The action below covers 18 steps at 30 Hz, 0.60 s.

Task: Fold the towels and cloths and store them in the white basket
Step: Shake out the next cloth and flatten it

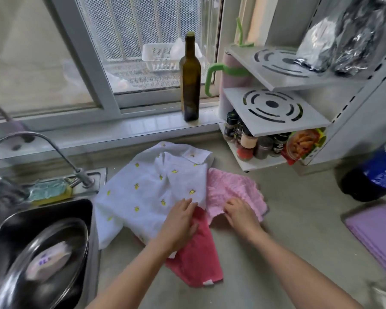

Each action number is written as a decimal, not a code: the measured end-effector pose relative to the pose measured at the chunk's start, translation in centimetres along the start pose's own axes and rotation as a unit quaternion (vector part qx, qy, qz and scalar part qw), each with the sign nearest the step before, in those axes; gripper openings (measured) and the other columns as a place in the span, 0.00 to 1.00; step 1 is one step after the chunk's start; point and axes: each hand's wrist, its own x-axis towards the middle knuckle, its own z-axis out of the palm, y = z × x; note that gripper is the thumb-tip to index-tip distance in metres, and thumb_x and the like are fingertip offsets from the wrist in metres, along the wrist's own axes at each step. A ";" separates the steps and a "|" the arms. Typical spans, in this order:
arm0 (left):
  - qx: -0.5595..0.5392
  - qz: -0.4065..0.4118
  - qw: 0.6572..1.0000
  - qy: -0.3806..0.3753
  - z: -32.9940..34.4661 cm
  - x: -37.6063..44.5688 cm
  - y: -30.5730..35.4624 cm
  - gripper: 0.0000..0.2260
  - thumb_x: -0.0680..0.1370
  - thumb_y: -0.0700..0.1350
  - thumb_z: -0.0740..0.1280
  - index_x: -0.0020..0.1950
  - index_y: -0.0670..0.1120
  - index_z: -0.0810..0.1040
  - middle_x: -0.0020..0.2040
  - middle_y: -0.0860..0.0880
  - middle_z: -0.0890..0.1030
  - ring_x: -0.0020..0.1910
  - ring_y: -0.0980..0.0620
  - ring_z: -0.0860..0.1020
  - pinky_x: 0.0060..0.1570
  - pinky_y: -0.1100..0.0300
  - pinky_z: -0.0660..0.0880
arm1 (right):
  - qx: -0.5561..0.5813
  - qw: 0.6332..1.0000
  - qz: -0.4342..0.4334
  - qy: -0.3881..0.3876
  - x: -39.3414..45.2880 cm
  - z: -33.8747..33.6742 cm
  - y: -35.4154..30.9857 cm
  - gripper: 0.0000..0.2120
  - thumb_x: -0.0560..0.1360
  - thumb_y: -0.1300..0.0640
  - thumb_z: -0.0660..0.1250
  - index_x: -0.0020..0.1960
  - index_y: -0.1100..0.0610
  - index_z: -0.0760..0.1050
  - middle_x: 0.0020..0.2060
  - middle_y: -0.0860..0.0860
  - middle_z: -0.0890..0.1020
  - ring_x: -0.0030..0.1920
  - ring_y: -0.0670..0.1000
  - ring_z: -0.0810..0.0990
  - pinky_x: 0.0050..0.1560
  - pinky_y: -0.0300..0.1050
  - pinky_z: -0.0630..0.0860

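Three cloths lie heaped on the grey surface (276, 230) right of the sink (38, 230). The white cloth (138, 192), dotted with small yellow motifs too small to identify, covers part of the red towel (198, 259) and an edge of the pink cloth (234, 192). The left hand (181, 224) lies on the red towel, fingers straight and touching the white cloth's hem. The right hand (241, 214) rests on the pink cloth's near edge; its fingertips curl at the fabric, but whether they pinch it I cannot tell. A white basket (158, 56) shows blurred behind the window mesh, beyond the dark bottle (190, 81) on the sill. Right of the sink's far side, spice jars (250, 141) under the rack (274, 108) carry unreadable labels. A steel bowl (45, 266) in the sink shows purple marks, illegible. A purple sheet (379, 235) is cut off at the frame's right edge.
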 end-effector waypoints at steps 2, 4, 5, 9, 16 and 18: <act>-0.035 0.003 0.999 0.009 0.3 0.2 0.3 0.26 0.79 0.50 0.61 0.74 0.44 0.61 0.73 0.46 0.64 0.72 0.48 0.62 0.69 0.62 0.53 | 0.067 0.997 0.032 0.033 0.2 -1.1 -0.1 0.04 0.76 0.60 0.64 0.46 0.61 0.75 0.43 0.59 0.81 0.45 0.60 0.79 0.43 0.50 0.71; -0.092 0.004 0.996 0.022 0.2 0.7 0.8 0.25 0.77 0.53 0.63 0.71 0.44 0.67 0.66 0.47 0.71 0.66 0.47 0.68 0.65 0.59 0.62 | 0.123 0.989 0.046 0.072 0.0 -2.8 -0.4 0.06 0.78 0.57 0.63 0.48 0.60 0.74 0.42 0.59 0.82 0.44 0.60 0.78 0.40 0.49 0.67; -0.123 -0.001 0.992 0.027 0.1 1.0 1.3 0.24 0.77 0.55 0.65 0.69 0.45 0.69 0.64 0.48 0.73 0.64 0.48 0.70 0.63 0.58 0.65 | 0.134 0.986 0.036 0.089 -0.2 -3.7 -0.6 0.06 0.78 0.56 0.63 0.47 0.60 0.74 0.41 0.58 0.82 0.42 0.60 0.79 0.39 0.49 0.67; -0.200 0.002 0.977 0.068 -1.1 2.6 4.4 0.19 0.75 0.54 0.69 0.63 0.48 0.74 0.56 0.54 0.75 0.56 0.56 0.72 0.55 0.60 0.70 | 0.158 0.976 -0.020 0.149 -0.8 -7.6 -1.7 0.05 0.78 0.56 0.63 0.45 0.56 0.74 0.37 0.53 0.80 0.39 0.56 0.78 0.39 0.50 0.72; -0.259 -0.021 0.955 0.143 -4.4 5.0 7.4 0.04 0.77 0.46 0.66 0.43 0.50 0.80 0.40 0.54 0.82 0.40 0.55 0.80 0.44 0.52 0.78 | 0.182 0.945 -0.021 0.272 -3.2 -13.8 -1.5 0.05 0.80 0.58 0.61 0.46 0.56 0.71 0.34 0.47 0.75 0.34 0.45 0.74 0.35 0.38 0.67; -0.202 0.007 0.969 0.143 -5.5 5.2 8.1 0.05 0.77 0.47 0.65 0.44 0.52 0.79 0.41 0.55 0.82 0.42 0.55 0.79 0.44 0.53 0.77 | 0.172 0.937 -0.014 0.302 -4.1 -15.1 -0.9 0.05 0.80 0.58 0.60 0.45 0.55 0.71 0.34 0.46 0.75 0.34 0.43 0.73 0.34 0.37 0.67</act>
